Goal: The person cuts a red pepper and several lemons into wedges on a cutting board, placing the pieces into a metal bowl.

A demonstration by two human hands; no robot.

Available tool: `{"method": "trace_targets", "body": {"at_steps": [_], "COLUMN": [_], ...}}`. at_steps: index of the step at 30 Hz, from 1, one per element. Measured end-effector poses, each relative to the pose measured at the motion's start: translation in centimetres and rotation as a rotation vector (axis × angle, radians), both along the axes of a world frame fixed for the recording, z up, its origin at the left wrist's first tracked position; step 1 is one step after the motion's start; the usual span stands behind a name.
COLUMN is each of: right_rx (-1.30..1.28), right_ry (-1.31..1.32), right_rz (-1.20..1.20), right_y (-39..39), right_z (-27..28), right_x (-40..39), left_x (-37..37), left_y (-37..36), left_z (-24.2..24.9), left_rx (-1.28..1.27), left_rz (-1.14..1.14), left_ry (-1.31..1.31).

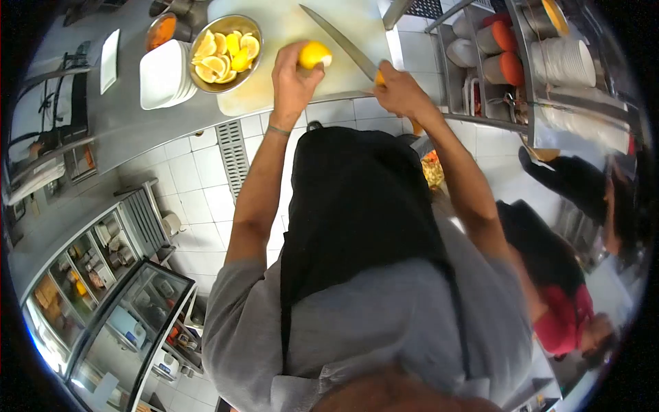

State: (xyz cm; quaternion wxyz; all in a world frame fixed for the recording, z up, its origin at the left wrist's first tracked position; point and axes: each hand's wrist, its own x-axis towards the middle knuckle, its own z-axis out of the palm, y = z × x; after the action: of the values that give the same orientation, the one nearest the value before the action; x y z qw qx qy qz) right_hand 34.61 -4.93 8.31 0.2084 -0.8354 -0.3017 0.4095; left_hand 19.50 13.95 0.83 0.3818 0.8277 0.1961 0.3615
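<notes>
My left hand (pixel 295 77) is closed around a yellow lemon (pixel 315 55), with the thumb at its lower side. A pale cut end shows on the lemon's right. In my right hand (pixel 398 90) is the yellow handle of a long kitchen knife (pixel 341 38). Its blade slants up and to the left, apart from the lemon. Beneath both lies a pale cutting board (pixel 254 101). Left of my left hand stands a metal bowl (pixel 226 88) holding several lemon wedges (pixel 221 56).
Stacked white square dishes (pixel 159 77) and a metal container of orange food (pixel 163 30) stand left of the bowl. A metal shelf (pixel 494 117) with tubs and stacked bowls rises on the right. Two other people (pixel 549 275) are at the lower right.
</notes>
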Motion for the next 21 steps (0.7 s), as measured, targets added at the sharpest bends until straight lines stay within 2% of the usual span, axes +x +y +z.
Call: {"method": "trace_targets", "body": {"at_steps": [1, 3, 6, 9, 15, 21], "right_rx": [0.092, 0.285, 0.263, 0.129, 0.053, 0.095], "right_ry": [-0.112, -0.342, -0.355, -0.435, -0.464, -0.500], "right_rz": [-0.008, -0.019, -0.095, -0.051, -0.005, 0.063], "right_y": [-2.2, -5.6, -7.2, -7.4, -7.8, -7.7], "right_z": [-0.8, -2.5, 0.5, 3.8, 5.1, 4.6], "right_x": [-0.6, -2.3, -4.9, -6.8, -7.8, -7.9], "left_x": [0.9, 2.3, 2.9, 2.8, 2.8, 3.1], "left_y": [0.3, 1.3, 1.8, 2.1, 2.2, 2.3], "left_z": [-2.0, -2.7, -2.3, -2.5, -2.6, -2.8], "left_rx": [-0.242, -0.161, -0.032, -0.007, -0.066, -0.104], "left_rz": [-0.026, -0.039, -0.025, 0.005, 0.009, 0.000], "left_ry": [-0.068, -0.108, -0.106, -0.067, -0.065, -0.112]}}
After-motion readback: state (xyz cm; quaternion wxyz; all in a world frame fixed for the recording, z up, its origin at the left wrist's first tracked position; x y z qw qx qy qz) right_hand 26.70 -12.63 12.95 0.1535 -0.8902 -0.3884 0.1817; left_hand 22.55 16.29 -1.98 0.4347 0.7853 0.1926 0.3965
